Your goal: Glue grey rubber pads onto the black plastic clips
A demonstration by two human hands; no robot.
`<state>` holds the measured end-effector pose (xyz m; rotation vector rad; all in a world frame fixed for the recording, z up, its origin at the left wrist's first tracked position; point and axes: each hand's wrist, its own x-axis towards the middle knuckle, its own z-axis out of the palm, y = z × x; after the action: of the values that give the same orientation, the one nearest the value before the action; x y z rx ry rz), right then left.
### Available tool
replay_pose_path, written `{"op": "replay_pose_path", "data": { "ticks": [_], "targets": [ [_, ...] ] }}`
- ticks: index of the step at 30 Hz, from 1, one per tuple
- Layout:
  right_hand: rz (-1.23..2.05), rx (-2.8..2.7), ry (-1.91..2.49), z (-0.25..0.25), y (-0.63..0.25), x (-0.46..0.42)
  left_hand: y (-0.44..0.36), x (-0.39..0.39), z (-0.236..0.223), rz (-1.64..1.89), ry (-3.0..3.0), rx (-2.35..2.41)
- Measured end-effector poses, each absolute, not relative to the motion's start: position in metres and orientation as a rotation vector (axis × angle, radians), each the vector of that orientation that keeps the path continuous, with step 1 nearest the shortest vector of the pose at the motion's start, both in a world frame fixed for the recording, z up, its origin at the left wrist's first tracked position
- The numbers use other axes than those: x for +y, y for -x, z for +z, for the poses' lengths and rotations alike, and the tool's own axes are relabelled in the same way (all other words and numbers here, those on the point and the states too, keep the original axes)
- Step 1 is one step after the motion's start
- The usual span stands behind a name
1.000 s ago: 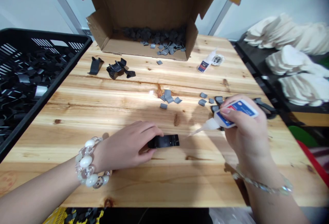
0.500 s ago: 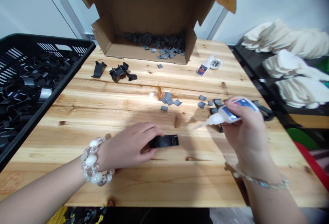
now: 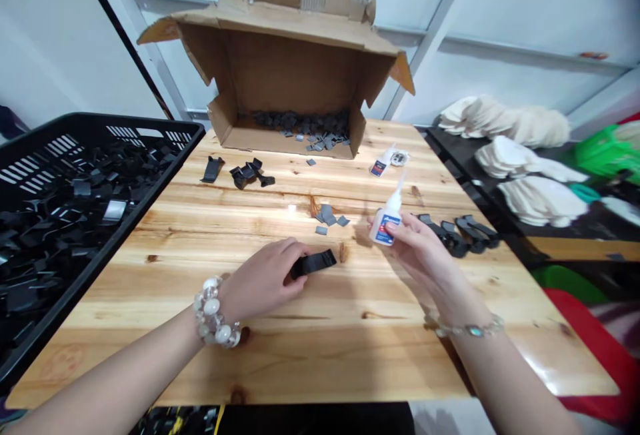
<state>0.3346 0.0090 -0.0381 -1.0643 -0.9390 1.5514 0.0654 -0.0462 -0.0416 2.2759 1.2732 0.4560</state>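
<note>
My left hand [image 3: 265, 280] grips a flat black plastic clip [image 3: 315, 262] by one end and holds it just above the wooden table [image 3: 320, 335]. My right hand [image 3: 420, 248] is closed round a small white glue bottle [image 3: 388, 220] with a blue and red label, nozzle pointing up. The bottle stands to the right of the clip and apart from it. A few small grey pads [image 3: 327, 216] lie on the table just beyond the clip.
An open cardboard box [image 3: 285, 68] with several grey pads stands at the back. A black crate [image 3: 60, 202] of black clips sits on the left. Loose black clips [image 3: 247, 174] lie near the box, more clips [image 3: 460, 232] at the right, and a second glue bottle [image 3: 381, 163].
My right hand turned the glue bottle from pointing down-left at the clip to nozzle up. My left hand tilted the clip off the table. The camera view rose and pulled back.
</note>
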Motion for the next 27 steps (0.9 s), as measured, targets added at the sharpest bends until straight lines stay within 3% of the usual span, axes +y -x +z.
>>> {"op": "replay_pose_path", "data": {
  "ticks": [13,20,27],
  "targets": [
    [0.923,-1.430,1.364,-0.071,-0.308,0.100,-0.064,-0.046,-0.045,0.448,-2.308,1.268],
    [0.461,-1.633,1.483,-0.053,-0.315,0.077,-0.063,-0.047,-0.045,0.474,-2.316,1.245],
    [0.565,-2.101,1.472,-0.054,-0.295,0.054,-0.064,-0.049,-0.048,0.497,-2.287,1.200]
  ]
}}
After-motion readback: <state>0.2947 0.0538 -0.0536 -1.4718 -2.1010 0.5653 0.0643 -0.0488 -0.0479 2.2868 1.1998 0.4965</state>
